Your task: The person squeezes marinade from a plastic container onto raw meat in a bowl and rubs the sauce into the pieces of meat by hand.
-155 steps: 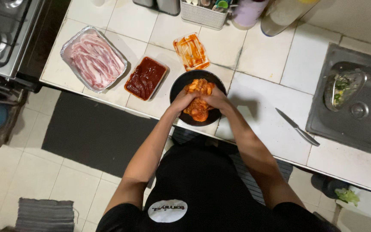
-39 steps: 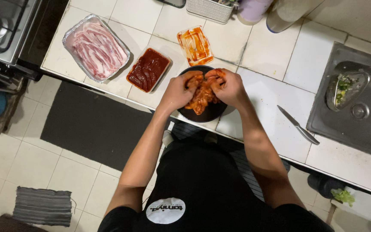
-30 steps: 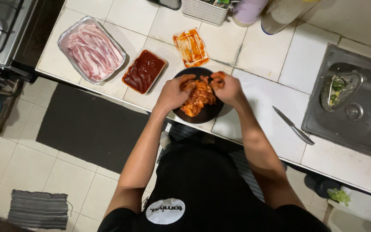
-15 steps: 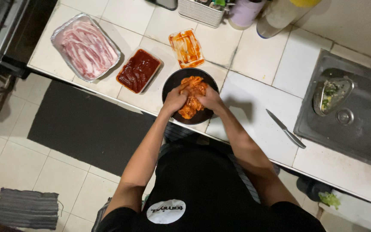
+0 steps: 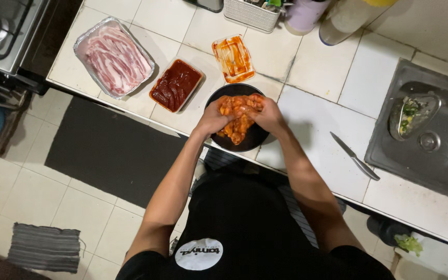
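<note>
my left hand (image 5: pixel 214 118) and right hand (image 5: pixel 266 115) have closed back in from the bowl's (image 5: pixel 255 139) sides, both now squeezing the sauced meat (image 5: pixel 237 115), so the coating works deeper.

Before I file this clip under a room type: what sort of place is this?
Most likely a home kitchen: a tiled counter with a steel sink set in it, a stove at the far left, and trays of raw meat and red sauce.

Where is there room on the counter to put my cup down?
Bare tiles lie between the black bowl and the knife, and behind the knife toward the sink. The left is crowded: meat tray, red sauce tub, smeared tub.
</note>
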